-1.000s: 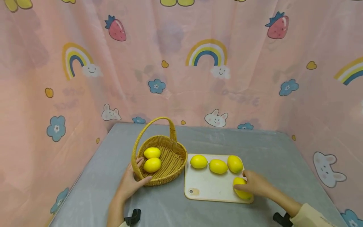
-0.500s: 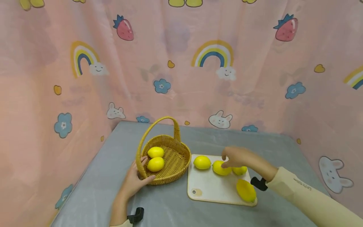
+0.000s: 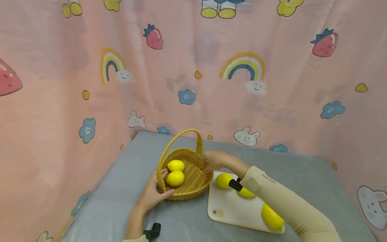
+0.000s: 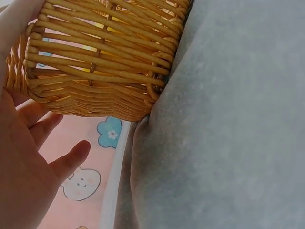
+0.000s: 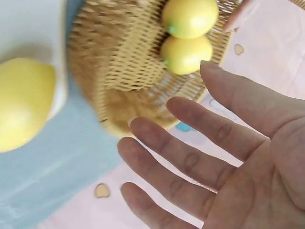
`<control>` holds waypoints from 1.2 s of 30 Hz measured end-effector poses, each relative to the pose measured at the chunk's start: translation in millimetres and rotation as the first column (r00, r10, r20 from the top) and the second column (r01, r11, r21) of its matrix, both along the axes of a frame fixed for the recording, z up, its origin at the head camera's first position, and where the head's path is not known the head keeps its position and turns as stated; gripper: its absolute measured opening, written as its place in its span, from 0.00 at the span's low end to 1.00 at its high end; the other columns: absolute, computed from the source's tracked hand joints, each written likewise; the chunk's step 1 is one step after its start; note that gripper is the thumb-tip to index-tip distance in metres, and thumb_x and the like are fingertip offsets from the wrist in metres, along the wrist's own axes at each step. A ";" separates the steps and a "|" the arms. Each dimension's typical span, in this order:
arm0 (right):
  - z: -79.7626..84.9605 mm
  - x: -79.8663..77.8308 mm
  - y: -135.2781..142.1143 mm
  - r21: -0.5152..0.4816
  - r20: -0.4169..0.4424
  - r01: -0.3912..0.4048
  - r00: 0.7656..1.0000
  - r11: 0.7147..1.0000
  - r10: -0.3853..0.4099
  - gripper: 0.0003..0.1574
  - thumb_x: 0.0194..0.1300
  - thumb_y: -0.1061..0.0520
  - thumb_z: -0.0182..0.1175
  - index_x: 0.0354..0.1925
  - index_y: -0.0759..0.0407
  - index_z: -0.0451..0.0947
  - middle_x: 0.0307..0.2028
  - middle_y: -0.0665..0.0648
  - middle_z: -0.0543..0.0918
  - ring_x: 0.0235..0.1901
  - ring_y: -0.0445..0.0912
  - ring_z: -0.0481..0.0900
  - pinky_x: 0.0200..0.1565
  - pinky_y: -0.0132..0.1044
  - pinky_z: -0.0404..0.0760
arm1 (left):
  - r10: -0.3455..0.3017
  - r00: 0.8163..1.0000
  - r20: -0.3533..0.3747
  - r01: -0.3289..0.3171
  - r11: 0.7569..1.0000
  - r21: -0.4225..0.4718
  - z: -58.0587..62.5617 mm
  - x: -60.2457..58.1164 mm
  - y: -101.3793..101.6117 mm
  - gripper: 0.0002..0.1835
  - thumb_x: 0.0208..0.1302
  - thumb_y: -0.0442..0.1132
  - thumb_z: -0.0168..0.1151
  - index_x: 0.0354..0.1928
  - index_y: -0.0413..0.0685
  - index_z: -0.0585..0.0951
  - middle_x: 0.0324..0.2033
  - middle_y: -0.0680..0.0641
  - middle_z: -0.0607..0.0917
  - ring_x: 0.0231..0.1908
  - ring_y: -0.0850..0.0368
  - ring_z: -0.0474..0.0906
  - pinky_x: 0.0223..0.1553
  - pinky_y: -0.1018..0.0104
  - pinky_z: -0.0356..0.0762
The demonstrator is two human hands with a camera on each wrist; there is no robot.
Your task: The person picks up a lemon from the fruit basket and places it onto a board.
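Note:
A woven wicker basket [image 3: 187,193] with a tall arched handle holds two lemons [image 3: 175,178] on its left side. My left hand [image 3: 151,195] rests against the basket's left side, fingers and thumb spread; the left wrist view shows some fingers apart from the weave. My right hand [image 5: 205,157] is at the basket's right rim, with fingers extended and nothing held. Right of the basket lies a white cutting board [image 3: 229,211]. On it show a lemon [image 3: 223,180], one partly hidden lemon [image 3: 246,192] and a lemon [image 3: 272,216] near the lower right corner. My right arm covers part of the board.
A grey cloth [image 3: 178,222] covers the table. Pink patterned curtains [image 3: 211,107] stand behind and at both sides. The basket handle [image 3: 178,136] arches high above the rim, close to my right hand.
My right hand has left the lemon at the board's lower right, passed over the other lemons and reached the basket. My left hand stays at the basket. The head view has shifted.

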State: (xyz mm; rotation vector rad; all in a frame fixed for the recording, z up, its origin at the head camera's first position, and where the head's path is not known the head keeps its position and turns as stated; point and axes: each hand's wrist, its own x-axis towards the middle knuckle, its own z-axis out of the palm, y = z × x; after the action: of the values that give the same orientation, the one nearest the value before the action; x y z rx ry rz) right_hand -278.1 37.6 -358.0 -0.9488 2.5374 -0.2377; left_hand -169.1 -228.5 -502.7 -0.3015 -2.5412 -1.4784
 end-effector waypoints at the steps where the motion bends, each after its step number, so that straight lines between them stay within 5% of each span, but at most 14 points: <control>1: -0.3 -1.2 -5.9 -0.001 0.004 -0.003 1.000 1.000 0.003 0.07 0.61 0.59 0.71 0.37 0.62 0.86 0.35 0.55 0.86 0.31 0.46 0.81 0.34 0.39 0.81 | 0.001 1.000 0.005 -0.001 1.000 0.002 0.1 0.3 0.4 0.47 0.53 0.45 0.78 0.72 0.38 0.67 0.71 0.40 0.66 0.74 0.41 0.51 0.69 0.34 0.50; 6: -1.8 -4.6 -36.8 -0.037 0.027 -0.099 0.995 0.994 0.100 0.14 0.64 0.60 0.69 0.47 0.65 0.84 0.44 0.59 0.85 0.42 0.51 0.83 0.42 0.41 0.82 | 0.002 1.000 0.015 -0.002 1.000 0.012 0.0 0.1 0.5 0.46 0.53 0.45 0.78 0.72 0.39 0.67 0.72 0.40 0.65 0.73 0.41 0.53 0.69 0.35 0.52; 11: -7.0 -4.6 -69.2 -0.134 0.067 -0.282 0.954 0.950 0.292 0.21 0.65 0.64 0.66 0.56 0.68 0.80 0.52 0.62 0.83 0.52 0.55 0.80 0.51 0.41 0.80 | 0.011 1.000 0.018 -0.012 1.000 0.009 0.1 -0.9 -2.2 0.46 0.53 0.45 0.78 0.72 0.40 0.68 0.72 0.43 0.65 0.74 0.42 0.52 0.69 0.35 0.52; 16: -11.5 -2.7 -93.5 -0.099 0.058 -0.362 0.928 0.927 0.368 0.23 0.65 0.65 0.66 0.57 0.66 0.79 0.53 0.62 0.82 0.53 0.55 0.79 0.50 0.38 0.80 | 0.015 1.000 0.002 -0.014 1.000 -0.016 -1.2 -2.0 -2.8 0.45 0.54 0.45 0.78 0.72 0.45 0.68 0.71 0.45 0.66 0.73 0.45 0.54 0.68 0.35 0.55; 23: -19.9 0.0 -111.3 -0.018 0.076 -0.327 0.942 0.945 0.327 0.22 0.64 0.63 0.68 0.57 0.62 0.80 0.53 0.58 0.81 0.54 0.51 0.78 0.52 0.36 0.79 | -0.009 1.000 -0.022 0.009 1.000 -0.008 -2.4 -1.3 -0.9 0.44 0.53 0.44 0.79 0.73 0.53 0.69 0.69 0.52 0.68 0.69 0.48 0.61 0.65 0.39 0.62; 36: -33.8 -5.8 -119.3 0.002 0.066 -0.270 0.961 0.963 0.269 0.21 0.63 0.63 0.68 0.55 0.61 0.80 0.51 0.53 0.82 0.53 0.46 0.79 0.54 0.35 0.78 | -0.007 1.000 -0.006 0.007 1.000 0.005 -4.2 -3.6 -1.9 0.45 0.53 0.44 0.79 0.73 0.58 0.68 0.69 0.55 0.66 0.70 0.51 0.60 0.67 0.41 0.60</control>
State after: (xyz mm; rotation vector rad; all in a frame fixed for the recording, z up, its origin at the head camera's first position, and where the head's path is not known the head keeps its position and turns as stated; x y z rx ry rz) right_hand -283.9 -81.6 -391.8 -1.2469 2.3153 -0.1699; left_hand -172.7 -230.4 -506.9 -0.3139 -2.5342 -1.4835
